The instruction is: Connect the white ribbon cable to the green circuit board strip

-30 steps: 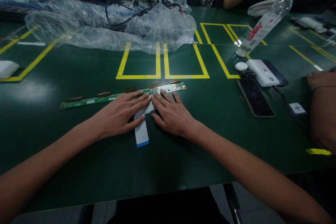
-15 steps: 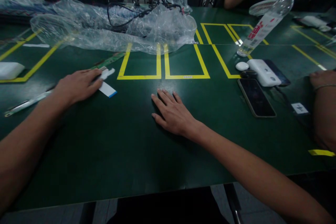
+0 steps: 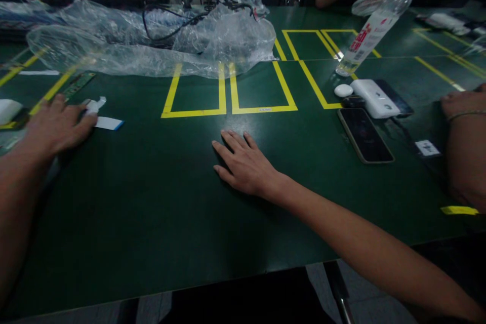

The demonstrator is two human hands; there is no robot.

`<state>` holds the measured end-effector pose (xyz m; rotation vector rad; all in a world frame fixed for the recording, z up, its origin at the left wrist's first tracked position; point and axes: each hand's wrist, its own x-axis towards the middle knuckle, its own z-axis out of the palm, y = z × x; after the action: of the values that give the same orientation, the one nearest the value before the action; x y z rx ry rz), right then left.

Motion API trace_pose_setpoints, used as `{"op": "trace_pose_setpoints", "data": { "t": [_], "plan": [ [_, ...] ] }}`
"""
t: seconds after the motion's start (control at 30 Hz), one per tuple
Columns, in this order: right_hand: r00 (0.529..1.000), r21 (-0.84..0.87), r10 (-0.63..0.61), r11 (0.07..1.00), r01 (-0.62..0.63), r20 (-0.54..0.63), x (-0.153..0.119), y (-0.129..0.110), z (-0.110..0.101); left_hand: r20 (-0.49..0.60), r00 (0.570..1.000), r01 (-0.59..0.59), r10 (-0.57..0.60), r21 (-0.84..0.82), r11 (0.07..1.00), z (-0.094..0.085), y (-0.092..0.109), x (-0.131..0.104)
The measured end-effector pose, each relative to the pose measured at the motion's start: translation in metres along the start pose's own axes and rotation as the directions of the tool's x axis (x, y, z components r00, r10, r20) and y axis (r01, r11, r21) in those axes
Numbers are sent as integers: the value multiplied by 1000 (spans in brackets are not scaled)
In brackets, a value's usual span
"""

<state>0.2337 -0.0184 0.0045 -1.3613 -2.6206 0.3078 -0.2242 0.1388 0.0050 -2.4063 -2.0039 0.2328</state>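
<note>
My left hand point(image 3: 56, 129) lies palm down at the left of the green table point(image 3: 159, 202), fingers stretched out. Beside its thumb is a white flat ribbon cable point(image 3: 109, 122) with a blue end, and a crumpled white piece point(image 3: 94, 105) touches the fingers. A narrow green circuit board point(image 3: 79, 85) sticks out beyond the fingertips. What lies under the palm is hidden. My right hand point(image 3: 246, 164) rests flat mid-table, fingers slightly apart, holding nothing.
Clear plastic wrap point(image 3: 152, 53) with black cable spreads across the back. Yellow tape point(image 3: 193, 113) marks rectangles. At right are a bottle point(image 3: 370, 35), a phone point(image 3: 365, 135), a white device point(image 3: 374, 97) and another person's arm point(image 3: 465, 152). A white object point(image 3: 9, 110) sits far left.
My left hand has slid left, and the ribbon cable, white piece and circuit board have moved left with it. My right hand stays resting on the table. The view has shifted slightly.
</note>
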Motion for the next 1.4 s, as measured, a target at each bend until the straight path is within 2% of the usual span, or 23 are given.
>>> {"op": "trace_pose_setpoints", "data": {
  "t": [0.07,0.13,0.2,0.27,0.33,0.43,0.63,0.8,0.87,0.9,0.97,1.03,1.1,1.17,1.23,1.3,1.4],
  "plan": [
    [1000,1,2,1000,-2,-2,0,0,0,-1,1000,-26,26,-11,1000,-2,35,-3],
    [1000,6,4,1000,-4,-6,1,0,1,-25,978,-206,205,-35,978,-6,82,-12],
    [1000,11,8,1000,-8,-10,1,0,1,-72,907,-418,415,-40,907,-10,131,-25],
    [1000,13,11,1000,-11,-15,1,-1,2,-113,812,-580,573,-54,813,-13,173,-41],
    [1000,8,5,1000,-5,-13,1,-1,2,-137,746,-663,651,-73,745,-14,201,-56],
    [1000,0,-12,1000,12,-4,2,-2,2,-140,714,-699,686,-95,709,-14,216,-68],
    [1000,-6,-8,1000,8,2,3,-5,-1,-119,701,-713,703,-118,691,-12,206,-69],
    [1000,6,-12,1000,12,3,4,-5,0,-102,695,-719,712,-126,684,-13,206,-68],
    [1000,3,-13,1000,13,9,4,-4,0,-98,721,-693,686,-137,708,-12,199,-61],
    [1000,0,-12,1000,12,12,4,-4,0,-106,755,-656,648,-140,742,-12,192,-56],
    [1000,-6,-14,1000,14,19,4,-4,0,-116,851,-524,511,-143,840,-10,168,-42],
    [1000,-12,-18,1000,18,22,4,-4,-1,-103,948,-313,300,-154,937,-8,132,-27],
    [1000,-16,-21,1000,21,20,3,-4,-1,-75,996,-69,58,-157,985,-5,90,-16],
    [1000,-19,-20,1000,20,19,3,-3,-1,-57,986,146,-157,-165,975,-2,49,-8],
    [1000,-20,-19,1000,19,21,3,-3,-1,1,965,258,-262,-172,951,1,18,-4],
    [1000,-20,-18,1000,19,24,2,-3,-1,69,959,283,-275,-178,943,3,1,-3],
    [999,-18,-20,1000,21,28,2,-2,-2,82,953,301,-290,-197,933,4,-3,-4]
  ]
}}
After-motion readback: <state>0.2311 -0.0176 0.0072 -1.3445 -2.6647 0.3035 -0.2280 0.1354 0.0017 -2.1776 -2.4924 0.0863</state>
